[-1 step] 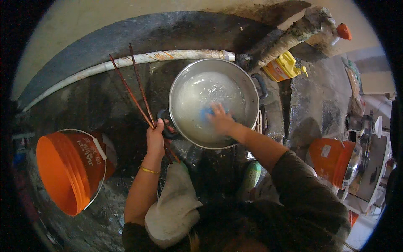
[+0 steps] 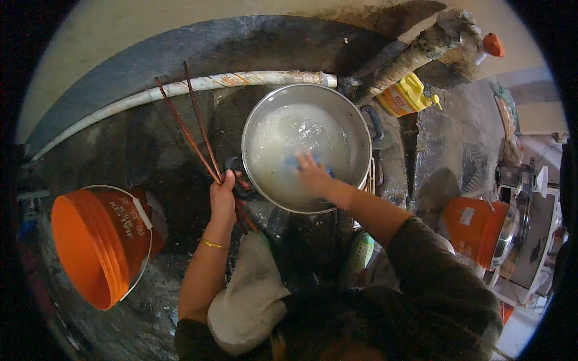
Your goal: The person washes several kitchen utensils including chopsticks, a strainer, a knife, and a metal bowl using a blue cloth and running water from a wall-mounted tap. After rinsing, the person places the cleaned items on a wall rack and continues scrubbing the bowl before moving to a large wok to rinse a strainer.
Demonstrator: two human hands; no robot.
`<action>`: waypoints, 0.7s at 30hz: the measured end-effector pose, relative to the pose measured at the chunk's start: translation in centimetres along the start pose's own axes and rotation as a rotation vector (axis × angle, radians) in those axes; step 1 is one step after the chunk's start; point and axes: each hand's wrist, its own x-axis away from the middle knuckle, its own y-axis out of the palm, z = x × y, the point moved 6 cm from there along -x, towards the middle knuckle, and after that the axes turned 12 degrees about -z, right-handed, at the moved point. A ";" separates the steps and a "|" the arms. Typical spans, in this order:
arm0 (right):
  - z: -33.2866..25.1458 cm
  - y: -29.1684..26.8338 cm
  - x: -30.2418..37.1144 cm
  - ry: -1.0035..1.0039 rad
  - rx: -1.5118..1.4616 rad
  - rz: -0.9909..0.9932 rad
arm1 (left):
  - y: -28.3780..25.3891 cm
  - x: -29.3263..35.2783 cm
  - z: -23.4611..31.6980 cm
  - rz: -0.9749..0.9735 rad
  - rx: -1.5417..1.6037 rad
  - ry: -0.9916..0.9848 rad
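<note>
A large round metal pot (image 2: 256, 129) holds cloudy, sudsy water. My right hand (image 2: 316, 175) reaches down into it, pressing a blue cloth or sponge (image 2: 291, 162); the hand covers most of it, so its exact kind is unclear. At the pot's left side, my left hand (image 2: 223, 195) is closed around a pair of long reddish-brown chopsticks (image 2: 186, 133), whose far ends spread apart toward the wall. The fingers of that hand lie against the pot's dark left handle (image 2: 238, 183); whether they also grip it is hard to see.
An orange bucket (image 2: 90, 246) with a wire handle lies tipped on the wet floor at left. A white pipe (image 2: 198, 85) runs along the wall behind. Far right are a yellow jug (image 2: 409, 96), another orange bucket (image 2: 472, 231) and a metal basin (image 2: 507, 234).
My right hand has shifted slightly in the pot, and the blue cloth or sponge shows differently around the fingers. My left hand and the chopsticks stay nearly the same.
</note>
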 end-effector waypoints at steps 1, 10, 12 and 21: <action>-1.0 0.1 -0.8 -0.010 0.055 0.040 | 0.0 -0.1 0.1 -0.002 -0.005 0.017; 1.4 -7.1 -7.4 0.059 -0.138 0.304 | -0.3 -0.8 0.5 -0.045 0.011 0.098; 3.2 -9.0 -5.8 0.161 0.025 0.522 | -0.3 -0.7 0.0 -0.031 -0.008 0.052; 6.9 -10.3 -0.6 0.026 -0.501 0.923 | 0.0 -0.5 -0.6 -0.070 0.100 0.043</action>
